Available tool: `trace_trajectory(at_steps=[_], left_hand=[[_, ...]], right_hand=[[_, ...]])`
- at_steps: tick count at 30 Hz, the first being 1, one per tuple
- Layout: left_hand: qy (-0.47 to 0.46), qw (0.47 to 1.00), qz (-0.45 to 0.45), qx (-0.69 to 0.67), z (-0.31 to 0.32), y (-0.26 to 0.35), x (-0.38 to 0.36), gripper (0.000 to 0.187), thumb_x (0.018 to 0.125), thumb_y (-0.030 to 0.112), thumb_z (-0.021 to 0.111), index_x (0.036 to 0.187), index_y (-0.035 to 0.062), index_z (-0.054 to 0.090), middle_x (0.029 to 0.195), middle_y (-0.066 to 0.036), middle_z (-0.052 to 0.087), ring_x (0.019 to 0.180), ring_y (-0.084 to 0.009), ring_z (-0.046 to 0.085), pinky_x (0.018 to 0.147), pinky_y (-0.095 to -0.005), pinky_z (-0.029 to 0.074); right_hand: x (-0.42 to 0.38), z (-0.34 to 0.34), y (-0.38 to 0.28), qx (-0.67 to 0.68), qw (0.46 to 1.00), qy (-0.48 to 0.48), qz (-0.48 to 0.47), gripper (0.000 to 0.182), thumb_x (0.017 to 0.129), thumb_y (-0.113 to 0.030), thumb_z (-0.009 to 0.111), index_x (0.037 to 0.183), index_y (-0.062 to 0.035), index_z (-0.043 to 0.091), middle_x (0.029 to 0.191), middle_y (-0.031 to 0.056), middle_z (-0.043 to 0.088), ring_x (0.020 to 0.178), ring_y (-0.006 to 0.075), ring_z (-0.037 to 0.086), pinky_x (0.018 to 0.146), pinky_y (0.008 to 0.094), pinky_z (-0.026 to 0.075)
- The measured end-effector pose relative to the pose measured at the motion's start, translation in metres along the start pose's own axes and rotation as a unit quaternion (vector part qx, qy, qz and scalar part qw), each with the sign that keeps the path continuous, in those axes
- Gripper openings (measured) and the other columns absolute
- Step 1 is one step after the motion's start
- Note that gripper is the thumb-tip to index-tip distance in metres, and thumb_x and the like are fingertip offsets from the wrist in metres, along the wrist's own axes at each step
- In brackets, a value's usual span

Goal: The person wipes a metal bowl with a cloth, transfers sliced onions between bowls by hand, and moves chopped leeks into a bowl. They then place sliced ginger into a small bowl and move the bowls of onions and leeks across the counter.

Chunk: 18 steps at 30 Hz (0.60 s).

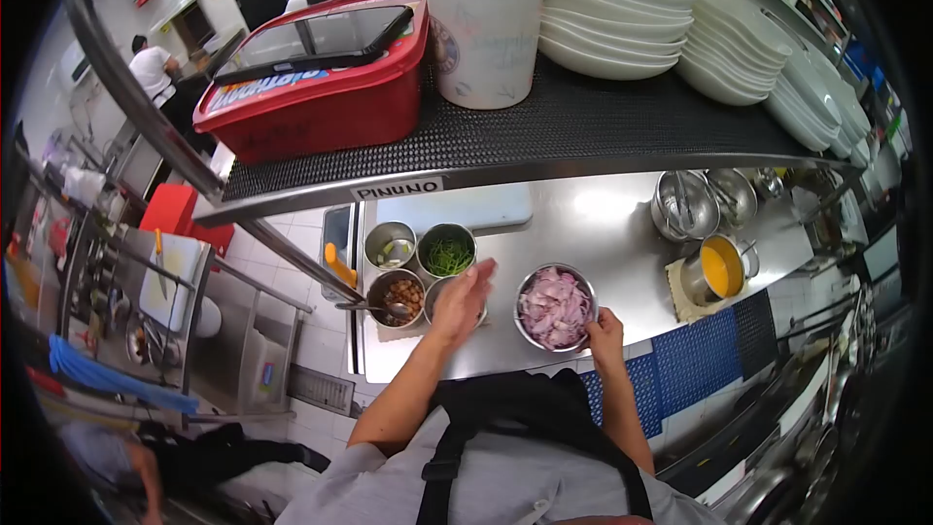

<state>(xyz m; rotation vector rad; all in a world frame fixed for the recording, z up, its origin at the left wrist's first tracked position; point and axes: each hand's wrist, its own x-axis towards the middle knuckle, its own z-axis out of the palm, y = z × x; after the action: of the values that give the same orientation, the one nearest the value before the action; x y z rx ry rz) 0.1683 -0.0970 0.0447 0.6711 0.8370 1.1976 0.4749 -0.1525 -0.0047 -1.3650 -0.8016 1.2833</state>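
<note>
My right hand (604, 338) grips the rim of a metal bowl (526, 330) at its right side. Sliced red onions (556, 306) fill that bowl, which is over the steel counter (505, 350) in front of me. My left hand (464, 305) is stretched out flat with nothing in it, over a metal container (436, 309) that it partly hides. Beside it are a container of chopped green herbs (448, 253), one of brown cubed pieces with a spoon (398, 299), and one with a little pale green food (393, 248).
Above the counter's far side, a shelf carries a red tub (321, 107), a white bucket (486, 39) and stacked white dishes (612, 19). A pale cutting board (457, 206) lies below it. A pot of orange liquid (721, 267) and metal bowls (685, 206) stand right. Two people are at left.
</note>
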Motion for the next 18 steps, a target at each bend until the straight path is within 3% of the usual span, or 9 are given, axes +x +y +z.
trace_trajectory(at_steps=[2,5,9,11,12,13,15,16,18], left_hand=[[0.072,0.962,0.147,0.219,-0.011,0.047,0.000,0.037,0.101,0.023,0.066,0.132,0.0051,0.064,0.125,-0.010,0.067,0.116,-0.0208,0.061,0.103,-0.0319,0.045],[0.182,0.766,0.337,0.517,-0.075,0.092,0.025,0.034,0.092,0.015,0.070,0.122,-0.0006,0.063,0.128,-0.018,0.063,0.128,-0.0385,0.053,0.111,-0.0448,0.038],[0.485,0.498,0.269,0.666,-0.139,0.089,0.067,0.052,0.088,0.027,0.072,0.128,-0.0023,0.057,0.133,-0.026,0.058,0.133,-0.0430,0.046,0.114,-0.0534,0.032],[0.486,0.441,0.249,0.712,-0.165,0.075,0.084,0.057,0.085,0.031,0.074,0.127,-0.0028,0.055,0.131,-0.026,0.059,0.128,-0.0408,0.051,0.114,-0.0540,0.032],[0.431,0.526,0.172,0.713,-0.154,0.085,0.077,0.050,0.084,0.029,0.074,0.120,-0.0010,0.059,0.125,-0.023,0.061,0.121,-0.0374,0.056,0.110,-0.0526,0.035],[0.429,0.536,0.153,0.710,-0.149,0.089,0.076,0.038,0.084,0.023,0.073,0.113,-0.0002,0.061,0.114,-0.020,0.063,0.112,-0.0366,0.059,0.104,-0.0513,0.039],[0.492,0.517,0.238,0.659,-0.139,0.091,0.069,0.044,0.087,0.015,0.068,0.127,0.0002,0.059,0.123,-0.022,0.063,0.116,-0.0409,0.059,0.107,-0.0542,0.039],[0.478,0.569,0.224,0.630,-0.129,0.105,0.061,0.032,0.086,0.008,0.067,0.116,-0.0017,0.060,0.121,-0.024,0.061,0.113,-0.0433,0.057,0.099,-0.0530,0.044],[0.435,0.587,0.252,0.635,-0.140,0.102,0.063,0.028,0.087,0.009,0.067,0.112,-0.0036,0.060,0.115,-0.024,0.060,0.111,-0.0432,0.056,0.097,-0.0509,0.045]], right_hand=[[0.000,-0.003,0.016,-0.009,0.999,0.047,0.003,0.023,0.091,0.000,0.055,0.113,0.0069,0.059,0.093,0.0105,0.065,0.065,0.0176,0.065,0.044,0.0301,0.058],[0.001,0.000,0.034,-0.006,0.996,0.087,-0.003,0.022,0.095,-0.002,0.055,0.115,0.0063,0.056,0.093,0.0111,0.065,0.065,0.0176,0.066,0.045,0.0305,0.059],[-0.007,0.014,0.030,0.029,0.997,0.069,0.029,0.024,0.099,-0.008,0.058,0.119,0.0044,0.054,0.094,0.0123,0.065,0.066,0.0187,0.068,0.051,0.0313,0.061],[-0.006,0.016,0.036,0.068,0.992,0.094,0.039,0.029,0.102,-0.020,0.058,0.120,0.0031,0.055,0.096,0.0124,0.065,0.064,0.0216,0.068,0.058,0.0357,0.063],[-0.005,0.015,0.037,0.064,0.991,0.104,0.046,0.032,0.103,-0.022,0.058,0.122,0.0039,0.055,0.095,0.0122,0.065,0.064,0.0217,0.068,0.058,0.0366,0.063],[-0.005,0.015,0.035,0.058,0.991,0.108,0.055,0.036,0.104,-0.025,0.058,0.123,0.0046,0.055,0.093,0.0119,0.065,0.063,0.0217,0.067,0.057,0.0374,0.063],[-0.007,0.010,0.026,0.072,0.991,0.081,0.074,0.035,0.104,-0.028,0.056,0.121,0.0027,0.056,0.096,0.0122,0.066,0.064,0.0216,0.068,0.057,0.0354,0.062],[-0.005,0.007,0.026,0.058,0.991,0.083,0.090,0.035,0.105,-0.029,0.054,0.122,0.0023,0.056,0.095,0.0118,0.066,0.063,0.0200,0.068,0.056,0.0346,0.062],[0.002,0.000,0.022,0.037,0.992,0.079,0.090,0.035,0.106,-0.028,0.054,0.122,0.0025,0.057,0.094,0.0124,0.067,0.062,0.0197,0.067,0.055,0.0346,0.062]])
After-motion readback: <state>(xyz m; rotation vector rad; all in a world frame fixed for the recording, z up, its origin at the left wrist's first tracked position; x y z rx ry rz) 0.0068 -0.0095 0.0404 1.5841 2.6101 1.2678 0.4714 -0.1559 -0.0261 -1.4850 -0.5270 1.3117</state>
